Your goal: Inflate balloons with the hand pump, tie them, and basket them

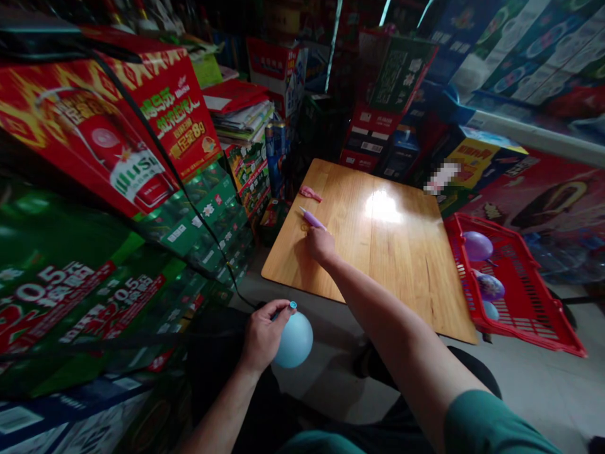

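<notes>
Low in front of me, my left hand (265,334) pinches the neck of an inflated light-blue balloon (295,343). Its rolled mouth points up beside my thumb, and the round body hangs below, clear of the table. Stretched out over the left part of the wooden table (378,252), my right hand (321,246) has its fingers bent closed against the near end of a purple tool with a pale pointed tip (312,218). A small tan loop (305,227) shows by those fingertips. What they grip is partly hidden. Farther back lies a limp pink balloon (311,193).
A red plastic basket (524,284) right of the table holds several balloons, among them a purple one (477,246). Stacked green drink cartons (203,214) and a red box (155,126) crowd the left. More boxes (378,120) stand behind the table.
</notes>
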Tool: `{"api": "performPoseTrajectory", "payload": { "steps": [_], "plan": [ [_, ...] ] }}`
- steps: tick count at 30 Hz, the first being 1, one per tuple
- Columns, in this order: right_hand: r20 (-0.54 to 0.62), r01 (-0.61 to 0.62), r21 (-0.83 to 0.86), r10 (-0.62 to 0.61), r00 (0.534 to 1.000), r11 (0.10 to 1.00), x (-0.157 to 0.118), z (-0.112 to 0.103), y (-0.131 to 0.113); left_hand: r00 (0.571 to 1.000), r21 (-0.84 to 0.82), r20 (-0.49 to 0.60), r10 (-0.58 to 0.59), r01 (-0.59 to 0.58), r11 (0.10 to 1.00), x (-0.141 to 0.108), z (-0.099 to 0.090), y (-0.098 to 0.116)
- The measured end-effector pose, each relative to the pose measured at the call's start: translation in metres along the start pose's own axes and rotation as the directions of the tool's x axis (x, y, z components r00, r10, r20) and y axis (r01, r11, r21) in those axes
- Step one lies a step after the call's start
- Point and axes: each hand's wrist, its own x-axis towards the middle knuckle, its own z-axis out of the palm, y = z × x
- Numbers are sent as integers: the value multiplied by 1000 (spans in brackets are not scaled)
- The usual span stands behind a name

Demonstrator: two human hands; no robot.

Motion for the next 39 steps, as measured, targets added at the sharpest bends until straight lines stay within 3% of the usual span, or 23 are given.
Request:
{"api": "performPoseTrajectory", "payload": {
  "steps": [4,8,12,15,18,24,32,35,39],
  "plan": [
    [-68,-50,-26,48,997,998,1,-1,0,1000,-59,1,-26,26,998,5,4,-1],
    [-1,-106,258,110,994,960,-17,-19,-4,998,-240,-1,-55,54,969,13,11,0],
    [243,-227,627,89,966,745,-65,-42,-12,999,-435,15,-49,50,899,23,24,9],
    [334,-234,726,-35,942,647,-110,-62,-17,999,-484,39,-25,40,874,25,37,22],
    [365,-235,744,-86,927,625,-150,-82,-18,996,-523,87,0,46,851,18,50,34],
    [290,-194,758,-55,956,623,-204,-109,-9,982,-444,187,27,60,894,-13,71,45],
    [307,-304,920,29,951,247,-240,-117,5,977,-215,165,135,-98,972,-43,94,48],
    [266,-262,931,19,964,253,-246,-121,7,971,-187,167,169,-137,973,-48,101,53],
    [178,-146,908,-47,983,394,-254,-130,3,979,-176,128,157,-133,975,-47,105,57]
  ]
}}
